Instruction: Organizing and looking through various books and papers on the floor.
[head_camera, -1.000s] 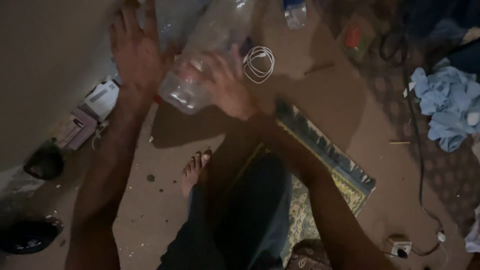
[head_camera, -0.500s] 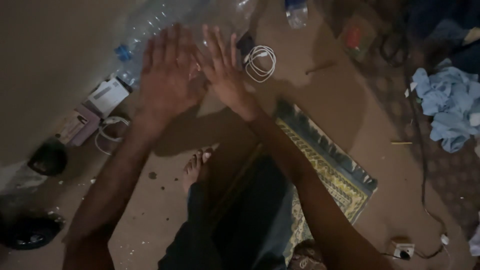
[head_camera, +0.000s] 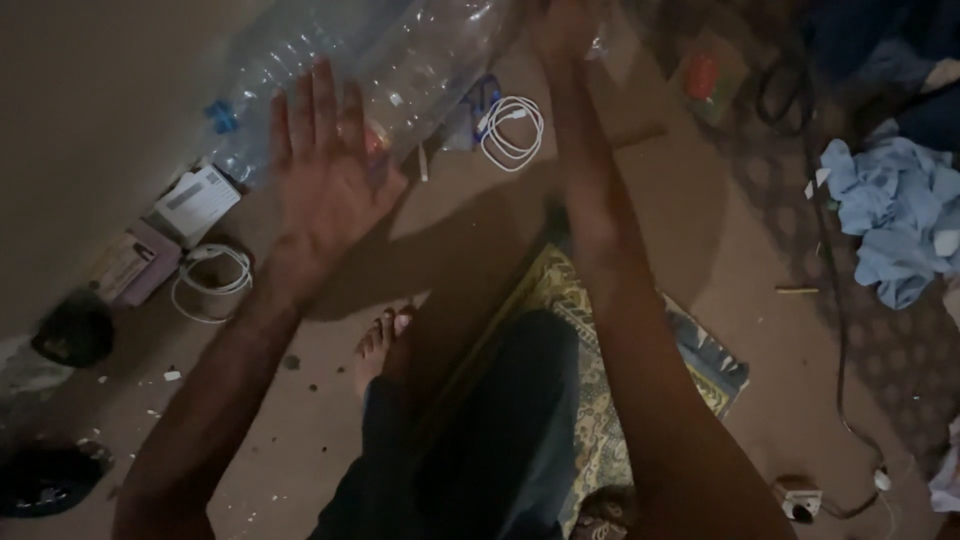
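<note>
The large clear crumpled plastic bottle (head_camera: 400, 70) sits up at the far side of the view, lying aslant between the two raised hands, its blue-capped neck pointing down-left toward the pale wall (head_camera: 90, 120). The left hand (head_camera: 325, 175) is spread flat, fingers wide and straight, palm pressed toward the near flank of the bottle — it grasps nothing, it only braces. The right hand (head_camera: 565, 30) reaches to the bottle's far-right end at the top edge of the view; most of it is cut off, so I cannot tell whether its fingers are curled round the plastic or just laid on it.

With so light and slick a thing held between open palms, the sound way is to push evenly from both sides, keeping the palms opposite one another so the bottle does not squirt out sideways. The thin wall looks likely to buckle — moderate pressure should serve better than a hard squeeze.

On the brown floor (head_camera: 700, 230) below lie a coiled white cable (head_camera: 512, 130) just right of the bottle's middle, a small white carton (head_camera: 195, 200) near the cap, and a heap of light blue cloth (head_camera: 900, 215) far right. The person's bare foot (head_camera: 380, 340) rests beside a patterned mat (head_camera: 590, 400).
</note>
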